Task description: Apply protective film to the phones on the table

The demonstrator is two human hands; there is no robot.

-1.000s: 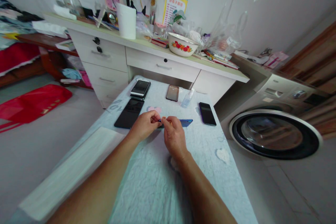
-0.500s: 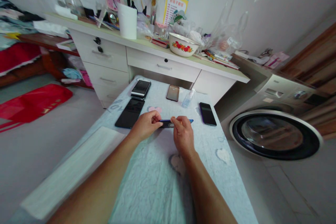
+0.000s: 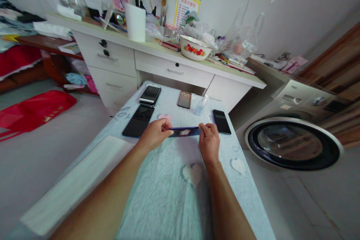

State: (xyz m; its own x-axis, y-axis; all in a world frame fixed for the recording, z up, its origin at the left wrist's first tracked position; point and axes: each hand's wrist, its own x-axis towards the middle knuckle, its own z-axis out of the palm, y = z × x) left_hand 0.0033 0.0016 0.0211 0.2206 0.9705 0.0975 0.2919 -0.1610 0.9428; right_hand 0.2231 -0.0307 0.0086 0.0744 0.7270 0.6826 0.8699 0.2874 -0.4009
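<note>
A dark phone with a blue edge [image 3: 185, 132] is held tilted, edge toward me, above the middle of the cloth-covered table. My left hand [image 3: 156, 132] pinches its left end between thumb and fingers. At the other end, my right hand [image 3: 209, 138] grips it the same way. Just left of my left hand lies a large black tablet [image 3: 138, 120], with a stack of phones [image 3: 150, 94] behind it. Beyond the held phone are a phone case [image 3: 184, 99] and a small clear spray bottle [image 3: 200, 105]. Another black phone [image 3: 222, 122] rests close to my right hand.
A long pale board or folded cloth [image 3: 75, 183] lies along the table's left side. Behind the table stands a white desk [image 3: 107, 62] bearing a flowered enamel bowl [image 3: 195, 49]. A washing machine [image 3: 294, 144] is at the right, a red bag [image 3: 36, 108] on the floor at left.
My right hand has slid rightward from partway along the phone to its right end, uncovering more of its surface. My left hand keeps its hold on the left end.
</note>
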